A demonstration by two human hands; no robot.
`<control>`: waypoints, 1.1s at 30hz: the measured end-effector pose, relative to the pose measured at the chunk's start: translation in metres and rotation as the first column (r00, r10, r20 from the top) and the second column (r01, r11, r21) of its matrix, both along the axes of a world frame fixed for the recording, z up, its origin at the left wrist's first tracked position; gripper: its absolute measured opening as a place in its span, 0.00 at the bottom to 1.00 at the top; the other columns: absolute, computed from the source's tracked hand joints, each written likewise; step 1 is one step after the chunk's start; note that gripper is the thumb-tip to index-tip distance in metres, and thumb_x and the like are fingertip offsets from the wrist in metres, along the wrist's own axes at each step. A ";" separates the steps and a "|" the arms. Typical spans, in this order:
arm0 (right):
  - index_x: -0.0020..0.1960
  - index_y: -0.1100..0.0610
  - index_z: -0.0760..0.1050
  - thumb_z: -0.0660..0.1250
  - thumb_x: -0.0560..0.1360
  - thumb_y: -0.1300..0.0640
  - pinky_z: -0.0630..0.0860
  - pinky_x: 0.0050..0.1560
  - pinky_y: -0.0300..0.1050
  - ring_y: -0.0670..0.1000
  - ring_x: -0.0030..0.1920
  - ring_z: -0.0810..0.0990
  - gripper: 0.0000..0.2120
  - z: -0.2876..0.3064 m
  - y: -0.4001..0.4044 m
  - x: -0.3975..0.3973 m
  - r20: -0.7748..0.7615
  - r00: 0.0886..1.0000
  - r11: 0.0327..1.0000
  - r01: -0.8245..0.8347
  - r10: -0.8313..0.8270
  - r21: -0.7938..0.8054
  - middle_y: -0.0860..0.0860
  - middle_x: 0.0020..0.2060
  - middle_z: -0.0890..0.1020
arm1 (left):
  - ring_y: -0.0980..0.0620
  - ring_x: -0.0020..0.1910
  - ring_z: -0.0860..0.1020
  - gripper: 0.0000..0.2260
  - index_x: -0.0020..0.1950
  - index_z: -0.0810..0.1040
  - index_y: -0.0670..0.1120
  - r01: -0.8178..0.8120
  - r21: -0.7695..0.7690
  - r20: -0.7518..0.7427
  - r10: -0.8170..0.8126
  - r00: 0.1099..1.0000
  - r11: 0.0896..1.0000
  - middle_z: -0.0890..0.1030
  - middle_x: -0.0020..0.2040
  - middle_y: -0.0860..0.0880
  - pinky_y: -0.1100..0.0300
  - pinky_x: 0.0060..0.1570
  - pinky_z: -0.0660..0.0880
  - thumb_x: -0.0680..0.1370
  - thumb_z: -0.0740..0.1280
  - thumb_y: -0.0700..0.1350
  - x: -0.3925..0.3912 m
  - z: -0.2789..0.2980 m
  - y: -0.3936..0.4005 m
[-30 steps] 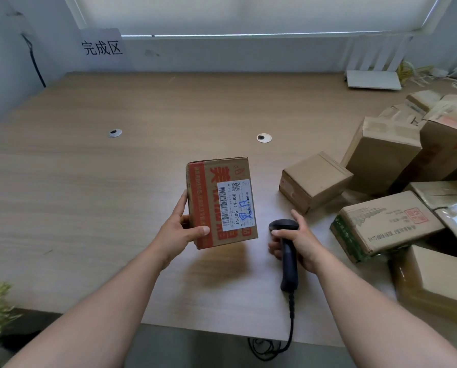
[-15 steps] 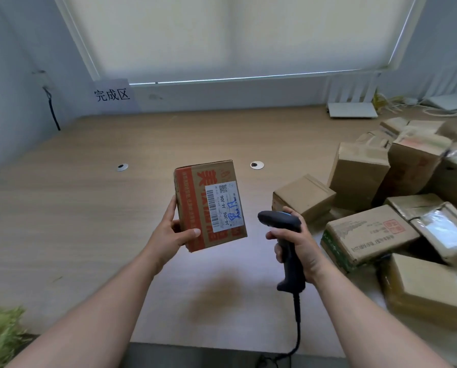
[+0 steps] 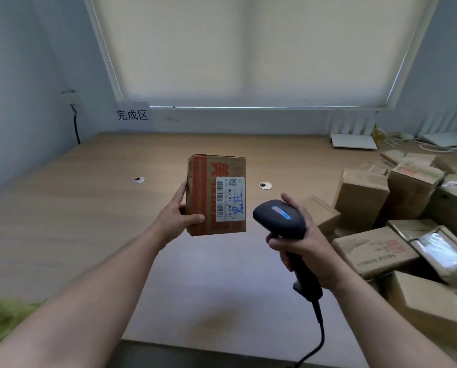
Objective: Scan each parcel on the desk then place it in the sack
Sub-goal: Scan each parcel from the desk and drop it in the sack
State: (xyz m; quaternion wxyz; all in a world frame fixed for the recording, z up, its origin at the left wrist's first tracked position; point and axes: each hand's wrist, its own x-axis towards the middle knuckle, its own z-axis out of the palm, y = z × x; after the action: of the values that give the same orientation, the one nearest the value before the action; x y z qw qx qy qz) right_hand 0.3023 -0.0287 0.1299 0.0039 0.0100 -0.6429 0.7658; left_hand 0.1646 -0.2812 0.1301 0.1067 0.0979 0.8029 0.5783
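Note:
My left hand (image 3: 178, 216) grips a small cardboard parcel (image 3: 214, 195) with red print, held upright above the wooden desk (image 3: 62, 208). Its white barcode label (image 3: 229, 199) faces me. To the right of it, my right hand (image 3: 305, 245) holds a black corded barcode scanner (image 3: 280, 219) by the handle, head raised and level with the lower part of the parcel, a short gap between them. A green sack (image 3: 1, 317) shows blurred at the lower left edge.
Several cardboard parcels (image 3: 376, 251) are piled on the right side of the desk. Two white routers (image 3: 353, 140) stand at the back right by the window. A paper sign (image 3: 133, 115) leans on the back wall. Two round cable grommets (image 3: 265, 185) are set in the desk.
Both hands rose off the desk: the parcel went up and turned more upright, and the scanner was lifted and its head brought up beside the parcel. My view tilted upward.

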 end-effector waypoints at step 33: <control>0.69 0.43 0.67 0.66 0.63 0.74 0.70 0.21 0.39 0.54 0.20 0.71 0.41 0.000 -0.027 0.030 -0.060 0.978 0.979 -0.197 0.199 0.049 0.50 0.33 0.82 | 0.54 0.42 0.82 0.20 0.64 0.76 0.47 -0.006 -0.017 -0.138 0.004 0.990 1.000 0.82 0.50 0.45 0.69 0.36 0.77 0.73 0.72 0.39 -0.013 0.057 -0.007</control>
State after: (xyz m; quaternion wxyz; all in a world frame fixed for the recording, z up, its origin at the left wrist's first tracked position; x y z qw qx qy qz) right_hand 0.3324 -0.0562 0.1301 -0.0519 0.0986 -0.6544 0.7479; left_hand 0.1513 -0.2881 0.1869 0.0502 0.1348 0.8135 0.5635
